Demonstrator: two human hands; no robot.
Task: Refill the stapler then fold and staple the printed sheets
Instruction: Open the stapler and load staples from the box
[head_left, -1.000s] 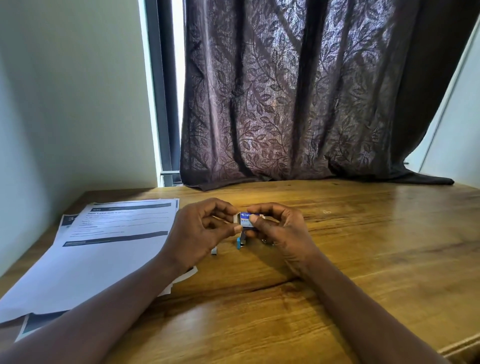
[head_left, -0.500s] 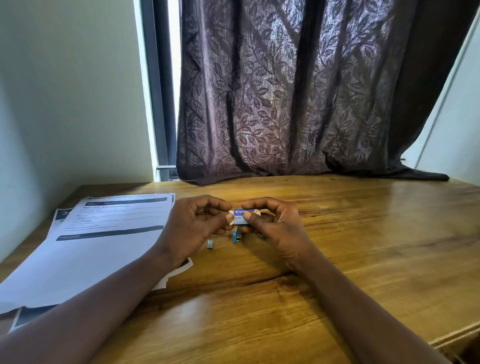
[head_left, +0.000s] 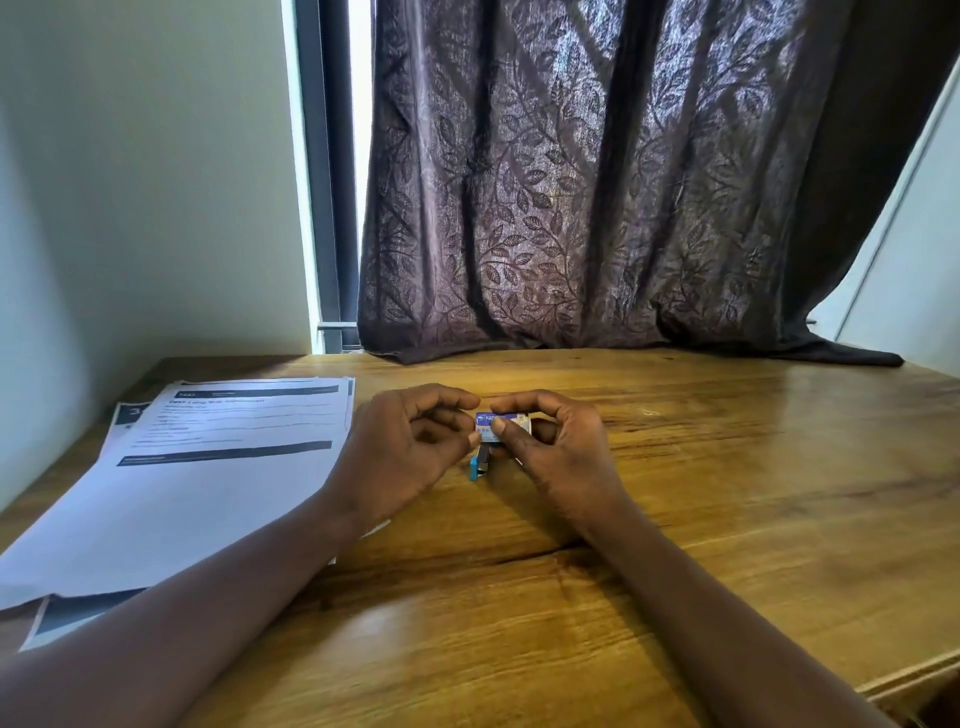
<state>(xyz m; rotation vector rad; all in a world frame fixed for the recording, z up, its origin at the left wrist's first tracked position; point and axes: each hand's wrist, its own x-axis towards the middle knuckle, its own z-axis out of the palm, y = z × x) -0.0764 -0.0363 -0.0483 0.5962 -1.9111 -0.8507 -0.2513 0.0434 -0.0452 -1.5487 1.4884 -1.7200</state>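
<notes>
A small blue and white staple box (head_left: 493, 422) is held just above the wooden table (head_left: 675, 493), between both hands. My right hand (head_left: 550, 447) pinches it with thumb in front and fingers curled over its top. My left hand (head_left: 410, 447) touches the box's left end with its fingertips. Below the box, a small blue and black stapler (head_left: 479, 464) lies on the table, partly hidden by my hands. The printed sheets (head_left: 208, 467) lie in a loose stack on the left.
A dark leaf-patterned curtain (head_left: 597, 197) hangs behind the table and drapes onto its far edge. A pale wall stands at the left. The table's front right edge (head_left: 914, 675) shows at the lower right.
Both hands stay on the staple box, with fingers shifted slightly. The small grey piece seen on the table by my left hand earlier is now hidden. The camera view shifted a little.
</notes>
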